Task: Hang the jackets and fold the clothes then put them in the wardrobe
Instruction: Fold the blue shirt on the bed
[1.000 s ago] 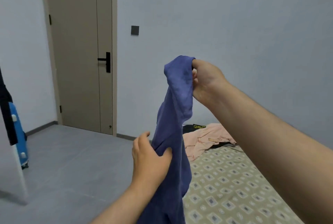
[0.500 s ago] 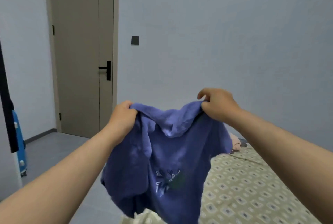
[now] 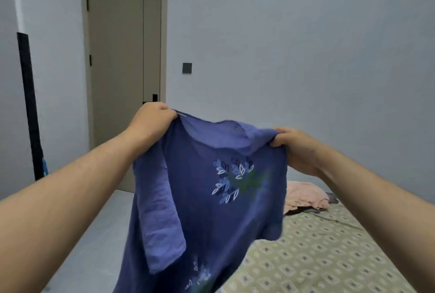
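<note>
My only camera rides on my head, facing forward and a little down along both forearms; left hand (image 3: 153, 117) and right hand (image 3: 297, 151) sit near, bed (image 3: 329, 252) right, door (image 3: 122, 57) beyond left.

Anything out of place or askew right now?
No damage shows. The shirt hangs slightly askew: the left hand grips its shoulder higher than the right hand does. Behind it, a pink garment lies crumpled on the bed, not yet folded.
</note>
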### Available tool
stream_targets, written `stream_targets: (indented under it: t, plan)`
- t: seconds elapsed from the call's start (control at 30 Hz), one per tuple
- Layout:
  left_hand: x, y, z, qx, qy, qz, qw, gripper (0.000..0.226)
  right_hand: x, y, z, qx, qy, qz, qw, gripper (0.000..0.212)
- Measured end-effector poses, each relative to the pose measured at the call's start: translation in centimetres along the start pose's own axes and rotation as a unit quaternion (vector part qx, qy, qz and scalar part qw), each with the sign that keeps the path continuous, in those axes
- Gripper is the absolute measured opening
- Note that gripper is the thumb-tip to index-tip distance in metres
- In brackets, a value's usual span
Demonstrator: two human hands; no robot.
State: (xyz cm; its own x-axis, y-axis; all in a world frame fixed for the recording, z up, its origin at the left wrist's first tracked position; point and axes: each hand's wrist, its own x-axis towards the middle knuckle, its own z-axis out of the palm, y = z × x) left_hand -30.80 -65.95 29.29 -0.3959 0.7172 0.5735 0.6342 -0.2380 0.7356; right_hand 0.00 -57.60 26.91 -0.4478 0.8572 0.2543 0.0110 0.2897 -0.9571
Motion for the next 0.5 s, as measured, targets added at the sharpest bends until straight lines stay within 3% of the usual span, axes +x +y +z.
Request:
stream_targets:
  t: [0.1, 0.27, 0.5]
  plan:
    - [0.6, 0.3, -0.9, 0.002, 0.005, -0.015, 1.000, 0.014, -0.3, -0.3, -1.0, -0.067, 0.033, 0.000, 0.997, 0.021]
    - [1.0, 0.3, -1.4, 0.067, -0.033, -0.011, 0.997, 0.027, -0.5, -1.1, -1.9, -0.032, 0.075, -0.028, 0.996, 0.012]
    - [0.9, -0.5, -1.8, 0.139, -0.091, -0.012, 0.986, 0.035, -0.7, -3.1, -4.0, -0.030, 0.227, -0.077, 0.970, 0.025]
